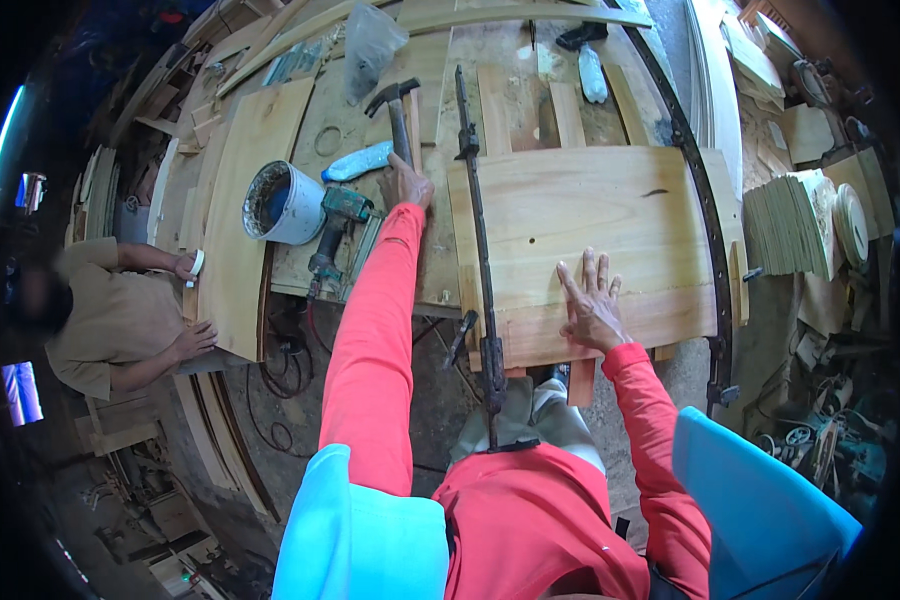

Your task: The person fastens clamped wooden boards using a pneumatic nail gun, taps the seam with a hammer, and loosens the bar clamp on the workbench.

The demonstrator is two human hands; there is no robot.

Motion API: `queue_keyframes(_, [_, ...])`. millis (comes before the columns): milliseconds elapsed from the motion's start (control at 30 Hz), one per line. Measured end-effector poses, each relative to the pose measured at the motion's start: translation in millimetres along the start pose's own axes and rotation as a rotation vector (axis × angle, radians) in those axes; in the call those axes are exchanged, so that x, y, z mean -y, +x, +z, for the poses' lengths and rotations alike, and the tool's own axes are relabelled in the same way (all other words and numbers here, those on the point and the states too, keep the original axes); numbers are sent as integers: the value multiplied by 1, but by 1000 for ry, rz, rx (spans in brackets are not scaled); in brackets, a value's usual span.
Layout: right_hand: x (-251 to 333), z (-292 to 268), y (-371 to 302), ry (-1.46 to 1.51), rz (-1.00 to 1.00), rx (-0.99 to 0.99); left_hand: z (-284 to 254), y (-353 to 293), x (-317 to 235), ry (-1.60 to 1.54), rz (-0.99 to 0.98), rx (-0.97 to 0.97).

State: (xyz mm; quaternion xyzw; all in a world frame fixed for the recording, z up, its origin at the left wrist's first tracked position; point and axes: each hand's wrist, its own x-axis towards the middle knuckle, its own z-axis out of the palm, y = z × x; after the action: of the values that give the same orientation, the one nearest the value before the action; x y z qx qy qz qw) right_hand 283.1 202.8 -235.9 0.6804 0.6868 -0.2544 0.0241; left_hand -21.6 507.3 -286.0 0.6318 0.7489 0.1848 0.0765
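Note:
My left hand (407, 184) is closed around the handle of a claw hammer (400, 130), whose dark head points away from me over the bench. My right hand (594, 308) lies flat with fingers spread on a pale wooden panel (610, 220), close to its near edge. One long metal bar clamp (478, 240) runs along the panel's left side, and another bar clamp (708, 220) along its right side. Beside my left hand are a plastic bottle (358, 161) lying on its side and a green and black power tool (340, 230).
A white bucket (305, 212) with a stained rim stands left of the power tool. At the left, a person (120, 320) in a tan shirt has both hands at a long board (260, 150). Stacked thin sheets (790, 225) stand at the right. A hose (280, 435) loops across the floor.

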Motion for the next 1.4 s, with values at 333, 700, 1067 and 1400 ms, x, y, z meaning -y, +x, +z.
queue_keyframes(333, [3,9,-16,-20,91,39,-6,-7,-1,-206,78,73])
queue_keyframes(700, [-3,0,-6,-9,46,-7,-162,-104,-95,-1064,352,33])
queue_keyframes(1067, [-10,-80,-84,1173,-21,-479,-347,-301,-175,-877,884,-186])
queue_keyframes(1400, [-38,-221,-262,1039,-556,-928,-401,-387,-271,-1137,1000,-209])
